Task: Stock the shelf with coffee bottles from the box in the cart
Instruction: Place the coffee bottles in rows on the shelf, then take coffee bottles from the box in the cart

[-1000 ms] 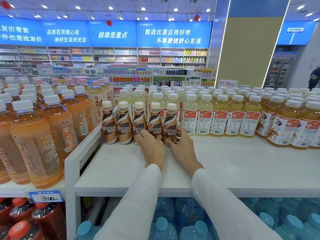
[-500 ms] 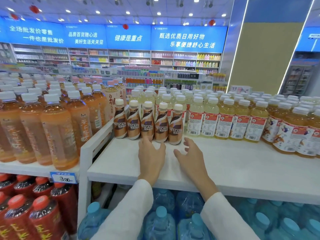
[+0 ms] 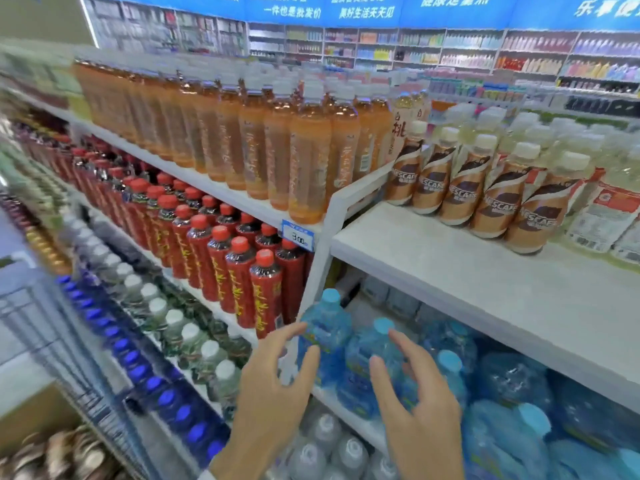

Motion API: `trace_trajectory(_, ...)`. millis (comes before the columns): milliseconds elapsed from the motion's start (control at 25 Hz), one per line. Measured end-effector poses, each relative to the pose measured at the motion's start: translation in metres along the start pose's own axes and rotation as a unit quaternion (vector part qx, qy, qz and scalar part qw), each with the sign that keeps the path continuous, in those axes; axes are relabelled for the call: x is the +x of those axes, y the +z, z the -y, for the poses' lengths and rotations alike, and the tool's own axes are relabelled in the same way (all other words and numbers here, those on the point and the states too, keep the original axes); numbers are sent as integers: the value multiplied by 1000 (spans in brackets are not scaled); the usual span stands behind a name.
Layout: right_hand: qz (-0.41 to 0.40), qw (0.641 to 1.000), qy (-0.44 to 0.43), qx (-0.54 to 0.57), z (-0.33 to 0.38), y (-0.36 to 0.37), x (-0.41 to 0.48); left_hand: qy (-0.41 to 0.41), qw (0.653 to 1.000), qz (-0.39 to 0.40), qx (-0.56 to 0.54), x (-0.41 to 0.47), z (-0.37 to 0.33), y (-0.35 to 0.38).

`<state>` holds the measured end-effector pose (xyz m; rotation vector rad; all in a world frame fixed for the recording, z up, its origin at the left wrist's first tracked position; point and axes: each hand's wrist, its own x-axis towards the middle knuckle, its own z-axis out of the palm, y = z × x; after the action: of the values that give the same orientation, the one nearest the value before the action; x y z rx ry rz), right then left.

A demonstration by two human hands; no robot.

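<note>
Standing in a row of five, the coffee bottles (image 3: 481,188) occupy the left end of the white shelf (image 3: 467,271), well above both hands and to their right. Head view: the left hand (image 3: 273,386) and right hand (image 3: 422,407) hover apart, empty, fingers loosely spread, before the blue water bottles (image 3: 367,362) one tier below. The wire cart (image 3: 52,323) appears blurred at lower left.

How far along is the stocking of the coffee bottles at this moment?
Done: five coffee bottles stand in a row on the white shelf. In hand: nothing; left hand and right hand are empty. Left: the blurred box seems to hold more.
</note>
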<state>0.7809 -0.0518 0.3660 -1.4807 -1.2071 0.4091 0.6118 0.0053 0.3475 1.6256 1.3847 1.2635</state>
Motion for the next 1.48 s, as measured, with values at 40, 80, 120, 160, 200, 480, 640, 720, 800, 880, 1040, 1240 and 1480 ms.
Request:
trace_trajectory(40, 20, 1000, 7, 12, -4, 17, -10, -30, 999, -11, 17, -9, 17, -16)
trace_trajectory(80, 44, 999, 18, 20, -9, 37, -21, -63, 997, -20, 35, -18, 33, -34)
trace_trajectory(120, 67, 997, 33, 21, -15, 56, -31, -93, 994, -25, 47, -27, 48, -49)
trace_trajectory(160, 99, 994, 52, 17, -20, 76, -41, -117, 991, -31, 53, -37, 63, -65)
trace_trajectory(200, 138, 988, 72, 7, -25, 98, -52, -139, 987, -43, 62, -48, 79, -81)
trace_trajectory(480, 340, 933, 107, -40, -31, 242, -122, -338, 927, -163, 21, -114, 189, -200)
trace_trajectory(640, 412, 899, 131, -71, -20, 314, -152, -412, 893, -180, 25, -141, 249, -257)
trace_trajectory(720, 461, 870, 131, -112, -17, 346, -168, -441, 880, -173, 37, -151, 282, -282)
trace_trajectory(800, 492, 851, 141, -121, -13, 372, -179, -462, 869, -171, 38, -157, 309, -301)
trace_trajectory(880, 521, 830, 135, -149, -11, 397, -190, -479, 861, -163, 45, -159, 336, -314)
trace_trajectory(1040, 564, 791, 137, -194, -13, 427, -201, -510, 851, -119, 47, -151, 378, -323)
trace_trajectory(1240, 595, 762, 150, -207, -27, 455, -200, -544, 830, -118, 36, -134, 427, -324)
trace_trajectory(1480, 642, 714, 155, -232, -42, 476, -196, -600, 761, -247, 9, -127, 487, -352)
